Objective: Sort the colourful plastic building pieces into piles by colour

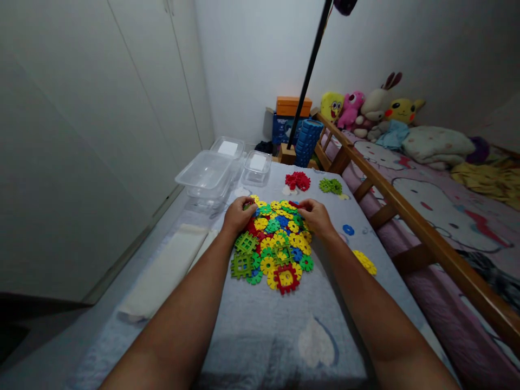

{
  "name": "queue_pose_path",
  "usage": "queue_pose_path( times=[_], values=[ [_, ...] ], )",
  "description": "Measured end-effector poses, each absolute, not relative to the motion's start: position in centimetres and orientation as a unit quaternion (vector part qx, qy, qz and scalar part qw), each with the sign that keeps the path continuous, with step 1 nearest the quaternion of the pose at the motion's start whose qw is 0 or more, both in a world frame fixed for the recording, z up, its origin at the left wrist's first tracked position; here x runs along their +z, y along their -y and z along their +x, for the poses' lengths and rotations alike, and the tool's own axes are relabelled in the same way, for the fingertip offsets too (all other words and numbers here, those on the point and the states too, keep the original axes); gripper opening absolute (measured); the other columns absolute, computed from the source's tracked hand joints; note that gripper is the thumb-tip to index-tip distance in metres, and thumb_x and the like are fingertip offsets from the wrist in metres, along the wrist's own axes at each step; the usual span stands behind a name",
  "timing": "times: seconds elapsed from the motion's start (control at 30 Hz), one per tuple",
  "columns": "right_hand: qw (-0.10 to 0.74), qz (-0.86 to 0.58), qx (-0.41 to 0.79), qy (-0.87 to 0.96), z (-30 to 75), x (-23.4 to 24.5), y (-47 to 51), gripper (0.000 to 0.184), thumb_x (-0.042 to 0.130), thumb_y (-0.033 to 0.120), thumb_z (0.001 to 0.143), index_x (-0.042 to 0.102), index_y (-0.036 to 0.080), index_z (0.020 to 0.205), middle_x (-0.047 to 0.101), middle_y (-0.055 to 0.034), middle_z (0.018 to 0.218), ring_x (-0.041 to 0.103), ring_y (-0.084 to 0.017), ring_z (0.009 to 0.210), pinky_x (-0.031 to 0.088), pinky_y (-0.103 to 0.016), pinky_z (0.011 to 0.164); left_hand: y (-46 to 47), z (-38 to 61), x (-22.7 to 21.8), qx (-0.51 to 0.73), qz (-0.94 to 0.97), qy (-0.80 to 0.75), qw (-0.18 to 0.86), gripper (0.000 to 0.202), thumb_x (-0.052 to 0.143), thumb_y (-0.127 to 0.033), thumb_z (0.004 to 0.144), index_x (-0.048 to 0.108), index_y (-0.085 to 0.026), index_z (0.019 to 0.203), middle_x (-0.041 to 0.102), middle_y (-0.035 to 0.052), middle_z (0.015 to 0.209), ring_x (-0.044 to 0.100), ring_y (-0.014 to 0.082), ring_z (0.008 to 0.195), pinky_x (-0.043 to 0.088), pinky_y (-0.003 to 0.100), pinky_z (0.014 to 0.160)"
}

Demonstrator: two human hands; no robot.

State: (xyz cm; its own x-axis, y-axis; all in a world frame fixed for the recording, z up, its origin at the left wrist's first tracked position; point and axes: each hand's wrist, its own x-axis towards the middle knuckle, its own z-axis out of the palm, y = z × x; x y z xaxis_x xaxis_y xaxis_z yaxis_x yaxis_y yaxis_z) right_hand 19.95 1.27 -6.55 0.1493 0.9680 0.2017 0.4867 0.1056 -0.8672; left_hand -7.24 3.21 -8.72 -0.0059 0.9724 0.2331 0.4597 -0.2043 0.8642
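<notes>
A mixed heap of plastic interlocking pieces (280, 238), yellow, green, blue and red, spreads over the cloth-covered table between my hands. Some are notched flower-like discs; others are square frames, such as a red square piece (286, 279) at the near edge. At the heap's far left, my left hand (238, 216) is closed in a pinch on a green piece (246, 206), mostly covered by the fingers. My right hand (317, 218) pinches a red piece (294, 205) at the far right of the heap.
Beyond the heap lie a red pile (298, 181) and a green pile (330, 186). Yellow discs (365, 262) and a blue disc (348, 230) sit to the right. Clear plastic containers (205, 170) stand far left, behind a folded white cloth (166, 271). A wooden bed rail (390, 197) borders the right.
</notes>
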Motion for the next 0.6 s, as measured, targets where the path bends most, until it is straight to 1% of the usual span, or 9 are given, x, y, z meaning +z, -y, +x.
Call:
queue_pose_path(
  times=[0.13,0.3,0.47,0.6],
  values=[
    [0.478,-0.640,0.285,0.530,20.8,-7.2,-3.4,0.018,0.070,0.031,0.062,0.067,0.019,0.075,0.064,0.0005,0.067,0.057,-0.017,0.065,0.042,-0.028,0.060,-3.3,-7.3,-8.8,0.435,0.643,-0.559,0.291,0.031,0.061,-0.042,0.081,0.073,-0.021,0.100,0.075,0.0070,0.107,0.068,0.0255,0.102,0.052,0.041,0.100],
    [0.494,-0.664,0.263,0.496,21.8,-7.5,-6.6,0.017,0.071,0.031,0.060,0.065,0.020,0.073,0.064,0.0013,0.067,0.057,-0.017,0.064,0.045,-0.028,0.062,-3.4,-7.2,-9.0,0.433,0.646,-0.559,0.287,0.032,0.060,-0.044,0.081,0.072,-0.021,0.099,0.074,0.0080,0.111,0.067,0.0260,0.105,0.050,0.042,0.103],
    [0.493,-0.712,0.227,0.447,22.3,-7.6,-10.8,0.016,0.071,0.028,0.059,0.061,0.022,0.069,0.060,0.0026,0.061,0.055,-0.016,0.059,0.042,-0.027,0.056,-3.3,-7.2,-8.9,0.431,0.649,-0.559,0.285,0.032,0.059,-0.044,0.082,0.071,-0.021,0.100,0.073,0.0080,0.113,0.067,0.0260,0.108,0.049,0.041,0.103],
    [0.493,-0.715,0.226,0.441,22.5,-7.9,-13.5,0.017,0.070,0.026,0.059,0.055,0.023,0.065,0.052,0.0058,0.052,0.047,-0.013,0.050,0.036,-0.024,0.048,-3.3,-7.3,-8.9,0.430,0.653,-0.554,0.286,0.029,0.059,-0.042,0.083,0.070,-0.022,0.099,0.073,0.0075,0.111,0.067,0.0254,0.107,0.050,0.040,0.101]
  ],
)
